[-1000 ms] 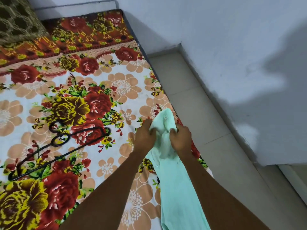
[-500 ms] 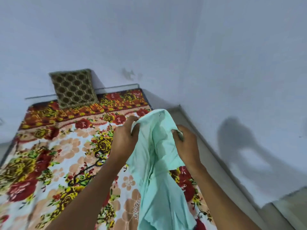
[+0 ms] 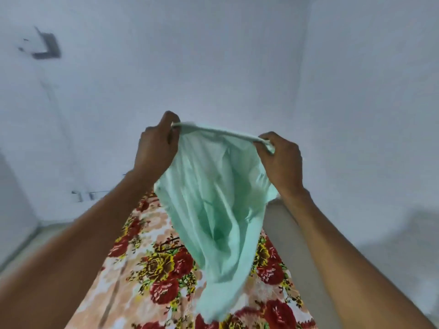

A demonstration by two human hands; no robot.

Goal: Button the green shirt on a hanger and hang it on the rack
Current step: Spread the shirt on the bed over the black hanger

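Note:
I hold the pale green shirt (image 3: pixel 213 210) up in the air in front of the wall, stretched between both hands. My left hand (image 3: pixel 155 146) grips its top edge on the left. My right hand (image 3: pixel 281 157) pinches the same edge on the right. The cloth hangs down bunched and folded, its lower end dangling over the bed. A bit of the black hanger (image 3: pixel 169 243) shows on the bedsheet just left of the hanging cloth; most of it is hidden.
Below lies the bed with a floral sheet (image 3: pixel 147 276) of red and yellow flowers. White walls fill the background, with a dark patch (image 3: pixel 46 45) at upper left. A strip of pale floor (image 3: pixel 282 229) runs along the bed's right side.
Both hands have lifted the shirt from the bed and moved apart, spreading its top edge. The view has tilted upward, so the pillow and most of the hanger are out of sight.

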